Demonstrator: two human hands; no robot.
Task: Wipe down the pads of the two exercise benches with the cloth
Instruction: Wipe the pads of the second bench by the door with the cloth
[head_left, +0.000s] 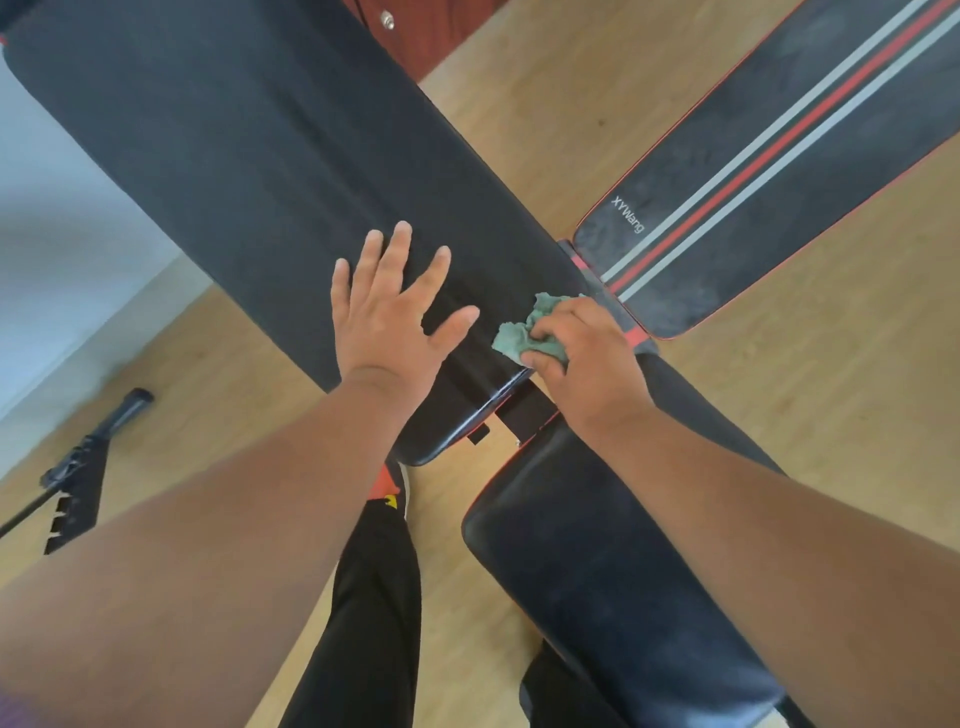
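A pale wooden floor ran under everything in the head view, with a strip of light wall at the left edge and a piece of dark metal hardware lying on the boards at lower left. Two benches crossed the frame. The nearer one showed a long black back pad running from upper left toward the middle and a glossier seat pad below it at lower right, a gap with dark brackets between them. The second bench's pad, black with red and grey stripes and a printed brand name, lay at upper right and looked dusty and smeared.

The left hand lay flat on the lower end of the back pad, fingers straight and spread, holding nothing and seemingly steadying the pad. The right hand had its fingers curled round a bunched green cloth, pressing it against the pad's lower right edge close to the hinge gap, wrist angled inward and forearm stretched across the seat pad.

By my judgement the wiping of the first bench's back pad was in hand, worked at its lower edge. The next move would call for sweeping the cloth along the rest of that pad under firm pressure, then over the seat, before crossing to the striped pad, which appeared not yet cleaned.
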